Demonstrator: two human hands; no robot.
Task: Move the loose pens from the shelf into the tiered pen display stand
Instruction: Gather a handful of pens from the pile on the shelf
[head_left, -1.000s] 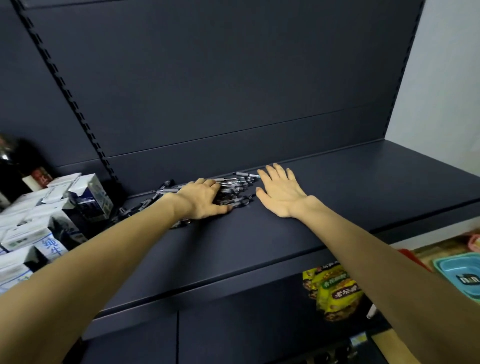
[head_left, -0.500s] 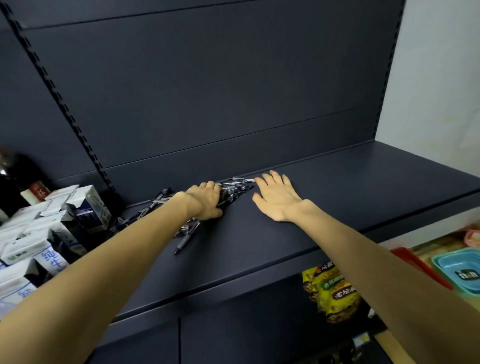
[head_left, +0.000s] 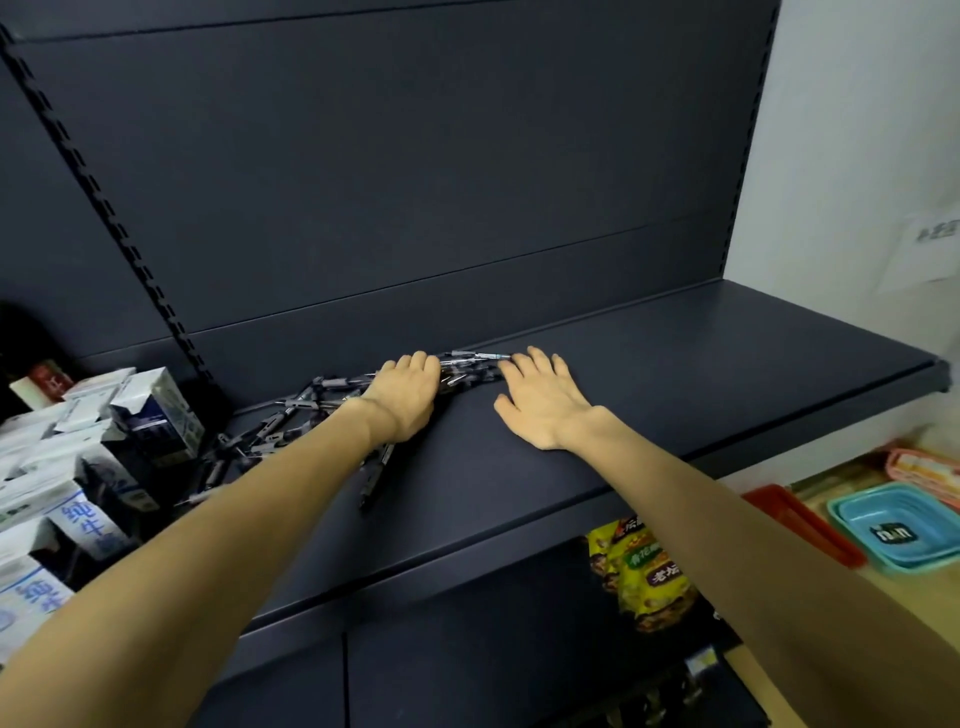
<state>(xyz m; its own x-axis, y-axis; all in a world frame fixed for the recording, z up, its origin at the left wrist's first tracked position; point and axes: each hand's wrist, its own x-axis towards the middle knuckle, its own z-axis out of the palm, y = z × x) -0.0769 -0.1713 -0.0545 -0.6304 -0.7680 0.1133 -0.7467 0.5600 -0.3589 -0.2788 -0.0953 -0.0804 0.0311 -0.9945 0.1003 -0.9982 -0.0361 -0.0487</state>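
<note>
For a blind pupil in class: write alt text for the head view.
Two hands reach onto a dark shelf: the left hand curls over a pile of pens, the right hand lies flat beside it. Milk cartons stand at left.

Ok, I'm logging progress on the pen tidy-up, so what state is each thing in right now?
left hand: fingers curled over the pens
right hand: open, flat on the shelf
pens: loose, scattered along the back of the shelf
shelf: bare right of the hands
milk cartons: closed, standing left of the pens
</note>
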